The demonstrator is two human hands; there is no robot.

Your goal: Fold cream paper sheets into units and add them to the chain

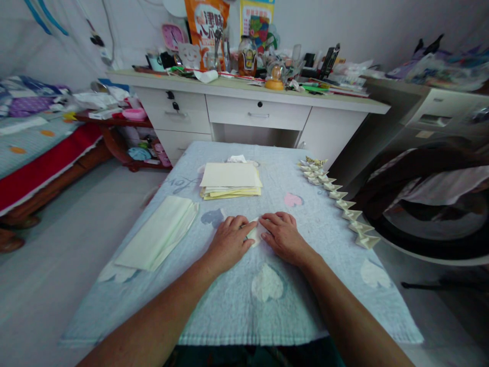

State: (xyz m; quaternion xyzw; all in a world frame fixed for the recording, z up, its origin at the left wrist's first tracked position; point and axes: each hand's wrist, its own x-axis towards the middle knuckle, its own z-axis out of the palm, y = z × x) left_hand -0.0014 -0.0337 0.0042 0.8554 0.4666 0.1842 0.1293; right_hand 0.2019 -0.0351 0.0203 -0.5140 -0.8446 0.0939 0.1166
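Note:
In front of me on the table a small folded piece of pale paper [253, 234] lies between my hands, partly hidden by the fingers. My left hand [231, 239] holds it down from the left, index finger and thumb on its surface. From the right, my right hand [282, 235] holds its other edge under bent fingers. A pile of cream and yellow paper sheets [231, 176] lies beyond my hands. To the left is a folded bundle of pale paper [158, 234]. Several folded paper pieces with pointed ends [353, 227] stand in a row along the right side.
A light blue cloth with heart prints [214, 311] covers the table. White drawers [255, 109] and a cluttered desktop stand behind it. A washing machine [431, 122] with laundry in its open door is at the right, a bed [42, 153] at the left.

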